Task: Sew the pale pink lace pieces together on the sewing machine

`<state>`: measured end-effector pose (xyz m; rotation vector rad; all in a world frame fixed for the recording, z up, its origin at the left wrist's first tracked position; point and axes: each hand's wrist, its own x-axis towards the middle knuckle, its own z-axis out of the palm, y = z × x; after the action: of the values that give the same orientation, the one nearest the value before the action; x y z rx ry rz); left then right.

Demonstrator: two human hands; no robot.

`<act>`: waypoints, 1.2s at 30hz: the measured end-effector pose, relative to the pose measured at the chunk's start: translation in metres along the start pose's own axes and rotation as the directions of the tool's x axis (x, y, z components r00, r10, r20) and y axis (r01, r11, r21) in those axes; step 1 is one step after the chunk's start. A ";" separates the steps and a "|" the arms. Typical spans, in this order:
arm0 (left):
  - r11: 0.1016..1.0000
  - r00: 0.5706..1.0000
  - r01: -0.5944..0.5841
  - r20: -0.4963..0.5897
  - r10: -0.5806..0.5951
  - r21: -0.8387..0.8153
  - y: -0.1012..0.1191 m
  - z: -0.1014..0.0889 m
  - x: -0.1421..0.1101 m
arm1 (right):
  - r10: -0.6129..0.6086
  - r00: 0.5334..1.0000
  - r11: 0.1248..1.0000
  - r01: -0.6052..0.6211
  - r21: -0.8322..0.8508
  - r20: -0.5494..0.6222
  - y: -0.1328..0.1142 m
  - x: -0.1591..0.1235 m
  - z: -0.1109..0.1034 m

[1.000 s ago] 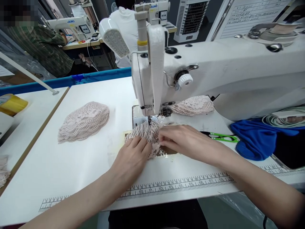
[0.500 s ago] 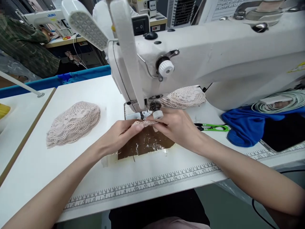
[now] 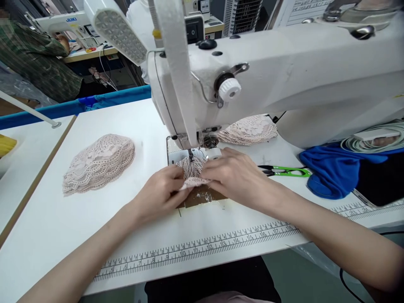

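Note:
A pale pink lace piece [image 3: 193,168] lies under the needle area of the white sewing machine [image 3: 271,75], its near edge folded up between my hands. My left hand [image 3: 166,187] pinches that edge on the left, thumb below and fingers on top. On the right, my right hand [image 3: 232,172] grips the same edge, close to the presser foot [image 3: 190,155]. Beneath the lace, a brown taped patch [image 3: 205,197] shows on the white table [image 3: 151,235]. Part of the lace is hidden by my fingers.
One stack of lace pieces [image 3: 99,164] lies to the left, another lace stack [image 3: 249,129] behind the needle. Green thread snips [image 3: 288,171], a blue cloth [image 3: 331,170] and a black phone [image 3: 383,181] lie right. A printed ruler [image 3: 202,250] follows the front edge. A person in plaid [image 3: 38,59] sits beyond.
Both hands have come nearer to me with the lace edge, and more of the lace now shows spread in front of the needle. The view has shifted slightly.

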<state>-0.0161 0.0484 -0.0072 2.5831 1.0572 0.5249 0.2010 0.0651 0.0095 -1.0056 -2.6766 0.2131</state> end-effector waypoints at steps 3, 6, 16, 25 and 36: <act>0.927 0.974 -0.165 -0.092 0.207 0.337 0.006 0.010 -0.011 | -0.081 0.996 0.997 0.081 -0.010 0.024 -0.004 -0.003 0.003; 0.864 0.971 -0.143 -0.101 0.217 0.483 0.012 0.015 -0.017 | -0.106 0.994 0.994 0.106 -0.021 0.005 -0.005 -0.005 0.006; 0.890 0.988 -0.097 -0.067 0.141 0.446 0.013 0.013 -0.017 | -0.129 0.990 0.991 0.127 -0.041 -0.057 -0.004 -0.007 0.012; 0.884 0.988 -0.086 -0.077 0.136 0.459 0.000 0.013 -0.014 | -0.181 0.976 0.975 0.161 -0.154 -0.124 0.002 -0.003 0.019; 0.881 0.987 -0.066 -0.099 0.126 0.468 -0.013 0.014 -0.007 | -0.204 0.958 0.955 0.149 -0.256 -0.202 0.009 0.004 0.026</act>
<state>-0.0224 0.0504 -0.0262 3.0689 1.2257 0.5159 0.1957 0.0728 -0.0168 -0.7889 -2.6005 -0.2520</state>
